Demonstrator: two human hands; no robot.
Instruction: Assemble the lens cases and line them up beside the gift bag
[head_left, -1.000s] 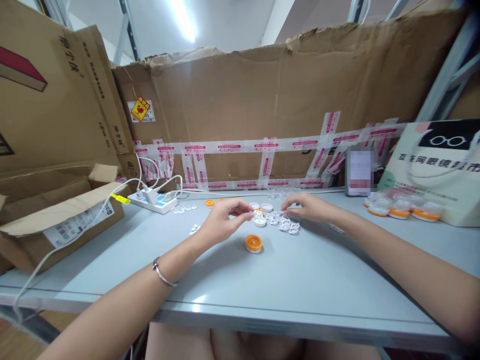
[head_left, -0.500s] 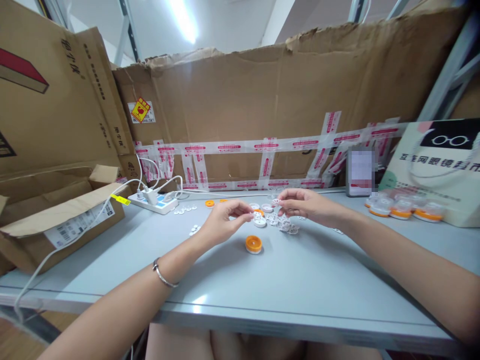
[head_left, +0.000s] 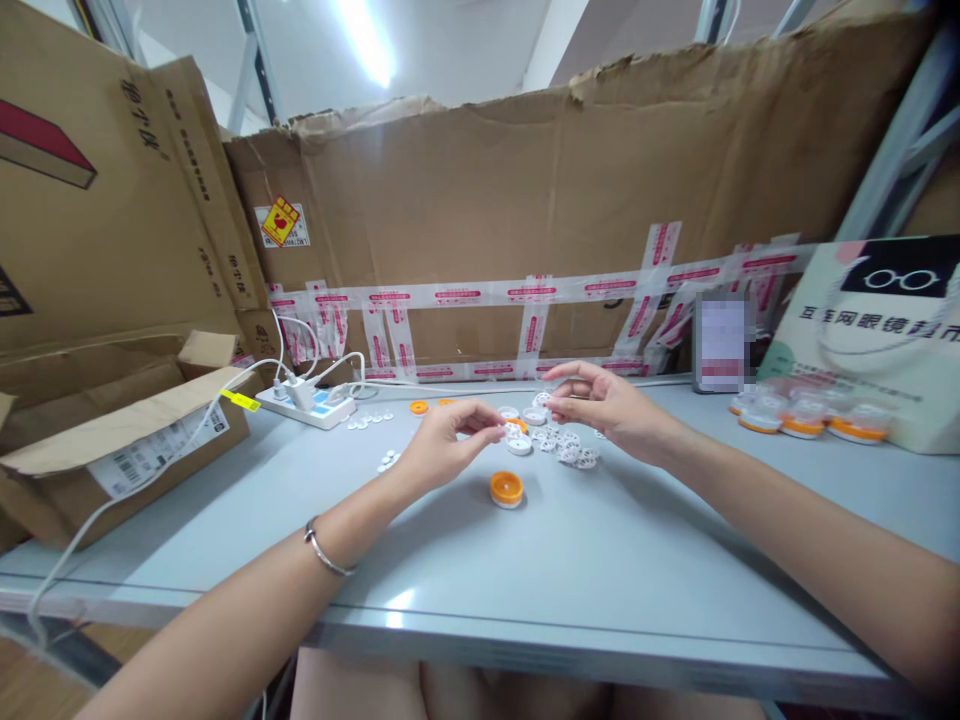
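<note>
My left hand [head_left: 450,436] pinches a small white perforated disc [head_left: 513,432] between thumb and fingertips, over a white round cap [head_left: 519,447]. To the right, my right hand [head_left: 600,405] grips another white slotted disc [head_left: 541,400] at its fingertips, a little above the table. Below that hand lies a loose pile of similar white discs [head_left: 576,456]. A round orange piece with a white base [head_left: 507,487] sits nearer to me. Between my hands, more white rings [head_left: 535,416] stand farther back, and part of an orange piece [head_left: 517,424] shows there.
A white power strip [head_left: 315,402] with cables and an open cardboard box [head_left: 172,440] are at left. Small white pieces [head_left: 370,420] lie nearby. At right are a phone [head_left: 722,345], clear-topped orange pieces [head_left: 802,420] and a paper bag [head_left: 877,340]. Large cardboard [head_left: 480,200] stands behind.
My right hand has shifted slightly left and upward with its white disc, which now shows more fully. My left hand stays nearly where it was.
</note>
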